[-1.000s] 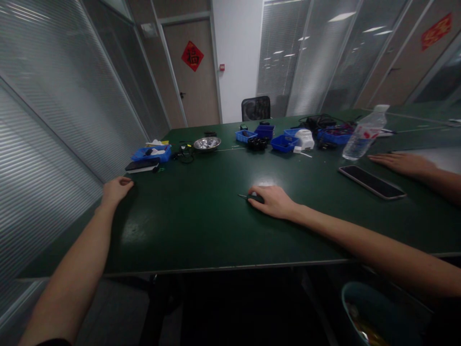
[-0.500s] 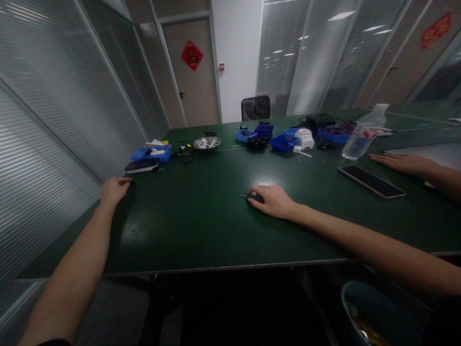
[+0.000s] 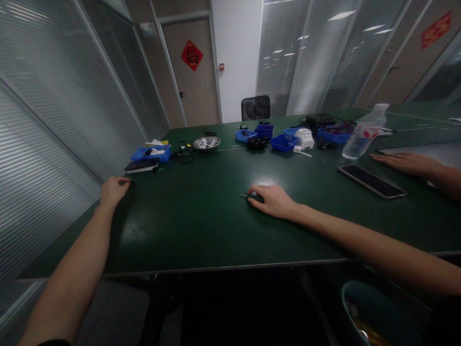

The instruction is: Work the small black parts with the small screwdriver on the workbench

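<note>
My right hand (image 3: pixel 272 201) rests on the green table, fingers wrapped round a small screwdriver (image 3: pixel 255 197). Its dark handle is partly covered by the fingers, and the thin metal shaft points left. Far over at the table's left side, my left hand (image 3: pixel 114 190) is closed in a pinch. A tiny dark piece (image 3: pixel 132 182) shows at its fingertips, too small to name. Just beyond that hand lie a black-and-white flat object (image 3: pixel 141 166) and a blue tray (image 3: pixel 153 154) with mixed items in it.
A metal bowl (image 3: pixel 206 144), cables (image 3: pixel 184 154) and several blue bins (image 3: pixel 284 143) stand further back. To the right are a phone (image 3: pixel 371 181), a tilted water bottle (image 3: pixel 365 132) and another person's hand (image 3: pixel 406 163). A bin (image 3: pixel 347 307) sits below the table edge.
My left fingers have shifted very slightly, and the dark piece at their tips shows a little more. My right hand and the screwdriver have stayed in place.
</note>
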The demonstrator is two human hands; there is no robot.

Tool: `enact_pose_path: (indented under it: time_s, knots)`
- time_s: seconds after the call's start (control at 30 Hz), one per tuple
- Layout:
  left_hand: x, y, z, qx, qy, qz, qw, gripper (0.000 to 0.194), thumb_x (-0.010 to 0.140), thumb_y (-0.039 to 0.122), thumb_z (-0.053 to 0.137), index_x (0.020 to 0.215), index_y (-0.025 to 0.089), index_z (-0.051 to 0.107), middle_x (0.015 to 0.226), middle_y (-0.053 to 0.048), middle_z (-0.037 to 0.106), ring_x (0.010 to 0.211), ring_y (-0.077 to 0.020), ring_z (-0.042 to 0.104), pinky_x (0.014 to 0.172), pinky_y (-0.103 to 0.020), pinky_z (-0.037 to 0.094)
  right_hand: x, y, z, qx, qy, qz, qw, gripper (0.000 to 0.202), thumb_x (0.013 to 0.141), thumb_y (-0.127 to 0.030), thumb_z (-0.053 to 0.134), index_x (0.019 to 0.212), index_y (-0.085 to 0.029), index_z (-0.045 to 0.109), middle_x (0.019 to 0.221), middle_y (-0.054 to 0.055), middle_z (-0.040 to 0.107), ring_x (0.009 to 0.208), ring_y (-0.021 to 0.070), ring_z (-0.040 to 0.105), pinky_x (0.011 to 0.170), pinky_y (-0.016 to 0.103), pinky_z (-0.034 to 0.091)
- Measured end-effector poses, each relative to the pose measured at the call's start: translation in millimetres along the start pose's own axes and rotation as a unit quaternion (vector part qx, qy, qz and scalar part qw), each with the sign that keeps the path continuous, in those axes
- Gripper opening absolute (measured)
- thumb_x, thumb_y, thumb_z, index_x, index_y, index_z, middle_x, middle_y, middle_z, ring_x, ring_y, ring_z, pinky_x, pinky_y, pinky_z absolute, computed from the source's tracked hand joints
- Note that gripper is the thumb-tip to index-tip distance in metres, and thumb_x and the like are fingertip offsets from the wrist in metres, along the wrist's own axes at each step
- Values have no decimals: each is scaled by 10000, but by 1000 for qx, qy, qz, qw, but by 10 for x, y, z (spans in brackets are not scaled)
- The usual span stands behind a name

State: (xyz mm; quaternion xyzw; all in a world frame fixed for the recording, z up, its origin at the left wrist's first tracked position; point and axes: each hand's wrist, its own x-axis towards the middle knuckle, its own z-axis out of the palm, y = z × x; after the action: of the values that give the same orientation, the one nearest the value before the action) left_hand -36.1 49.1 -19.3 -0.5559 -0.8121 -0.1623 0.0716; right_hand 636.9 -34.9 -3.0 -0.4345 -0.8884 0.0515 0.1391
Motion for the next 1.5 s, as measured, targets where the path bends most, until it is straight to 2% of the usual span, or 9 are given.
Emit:
enact_pose_path:
  time_s: [0.53,0.77,1.0,1.2,1.5]
  knots:
    - [-54,95,-57,9,-2,11,1000,394,1013,308,606,1293,111,801,1217,-166,752,1104,-304,695,999,-377,530,6,14,2,1,-3,-1,1000,347,1071,-473,562,1275,-220,683,1090,97,794,897,264,726,763,361,491]
    - [-26,48,-17,6,5,18,1000,405,1005,322,601,1293,113,795,1261,-181,730,1112,-312,689,1027,-398,528,-2,12,10,1,-3,4,1000,344,1077,-474,551,1275,-227,685,1101,90,800,893,254,728,774,356,500]
    - [2,16,4,0,2,15,1000,377,1007,310,616,1268,109,798,1199,-166,758,1101,-300,705,1026,-394,540,4,17,15,-5,-2,3,1000,345,1075,-474,556,1282,-229,681,1084,84,798,882,254,722,763,354,485]
    - [-21,45,-16,8,4,18,1000,396,1015,316,604,1278,97,801,1299,-199,710,1169,-330,674,1053,-426,521,0,21,13,11,-2,-3,1000,351,1076,-473,560,1284,-216,679,1094,95,795,889,257,722,761,360,488]
    - [-87,142,-111,3,-16,9,1000,391,998,299,629,1291,92,786,1217,-156,747,1073,-285,672,988,-364,518,7,21,15,5,-4,-2,1000,351,1078,-465,559,1297,-221,684,1098,91,798,893,252,723,765,349,481]
